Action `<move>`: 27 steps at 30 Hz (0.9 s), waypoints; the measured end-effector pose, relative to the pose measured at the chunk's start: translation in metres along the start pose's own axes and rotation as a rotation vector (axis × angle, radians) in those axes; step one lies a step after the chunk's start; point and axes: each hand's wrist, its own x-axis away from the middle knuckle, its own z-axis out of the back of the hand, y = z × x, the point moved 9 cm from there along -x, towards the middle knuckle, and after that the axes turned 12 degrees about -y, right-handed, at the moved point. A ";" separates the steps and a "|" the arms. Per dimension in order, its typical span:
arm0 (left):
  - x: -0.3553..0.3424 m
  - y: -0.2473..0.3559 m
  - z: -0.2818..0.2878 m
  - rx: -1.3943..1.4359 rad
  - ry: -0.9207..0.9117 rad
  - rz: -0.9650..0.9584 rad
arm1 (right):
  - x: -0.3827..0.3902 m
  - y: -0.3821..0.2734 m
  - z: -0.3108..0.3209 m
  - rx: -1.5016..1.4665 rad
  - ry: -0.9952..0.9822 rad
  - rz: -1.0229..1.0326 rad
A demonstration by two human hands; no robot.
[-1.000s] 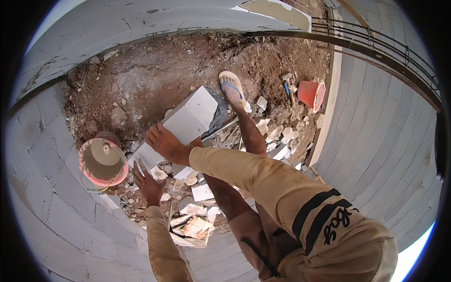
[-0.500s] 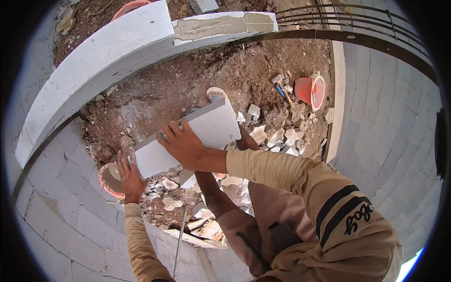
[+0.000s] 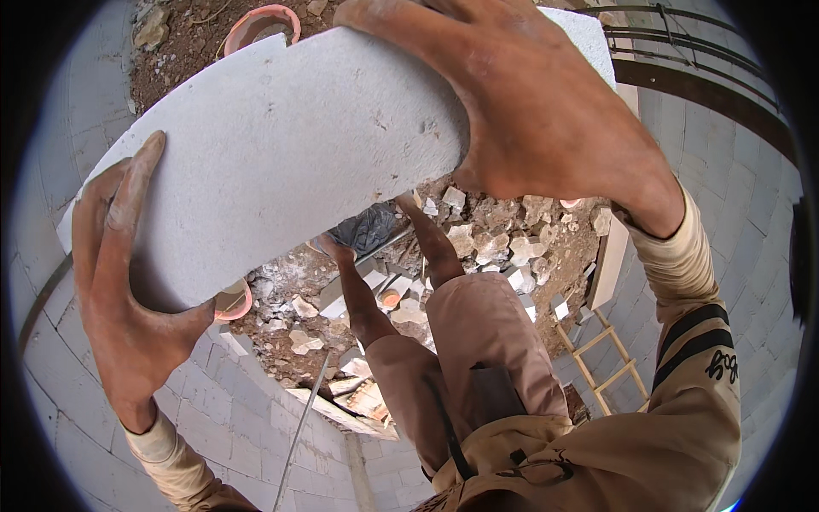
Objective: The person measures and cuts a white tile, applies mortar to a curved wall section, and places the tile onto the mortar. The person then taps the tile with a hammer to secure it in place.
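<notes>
A pale grey lightweight concrete block is held up close in front of me, large in the head view. My left hand grips its left end, with fingers spread over the face and the thumb at the lower edge. My right hand clasps the right end, fingers over the top edge and thumb at the lower corner. Behind the block runs a curved-looking white wall, mostly hidden. Whether the white piece beyond my right hand belongs to the block or the wall, I cannot tell.
Broken block pieces litter the soil around my feet. One orange bucket stands beyond the wall, another bucket below the block. Steel reinforcing bars extend at upper right. A wooden ladder lies right of my legs, near grey block walls.
Both hands have lifted the block from low over the ground up toward the wall, much nearer the camera. It now hides most of the wall and its mortar. The ladder has come into view.
</notes>
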 end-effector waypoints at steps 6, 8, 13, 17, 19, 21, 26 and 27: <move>-0.075 0.025 0.075 -0.277 0.206 -0.199 | -0.015 0.060 0.067 0.145 -0.089 -0.014; -0.102 0.037 0.090 -0.306 0.238 -0.178 | -0.022 0.079 0.075 0.117 -0.071 -0.036; -0.145 0.067 0.089 -0.164 0.185 -0.159 | -0.021 0.109 0.081 0.198 -0.060 -0.174; -0.161 0.076 0.087 -0.172 0.232 -0.247 | -0.025 0.132 0.078 0.233 -0.069 -0.242; -0.169 0.074 0.080 -0.156 0.209 -0.245 | -0.024 0.148 0.072 0.224 -0.098 -0.288; -0.180 0.071 0.073 -0.160 0.182 -0.216 | -0.022 0.159 0.067 0.229 -0.101 -0.295; -0.211 0.059 0.051 -0.083 0.125 -0.255 | -0.017 0.183 0.050 0.262 -0.130 -0.346; -0.213 0.057 0.045 -0.084 0.145 -0.271 | -0.016 0.187 0.046 0.248 -0.145 -0.361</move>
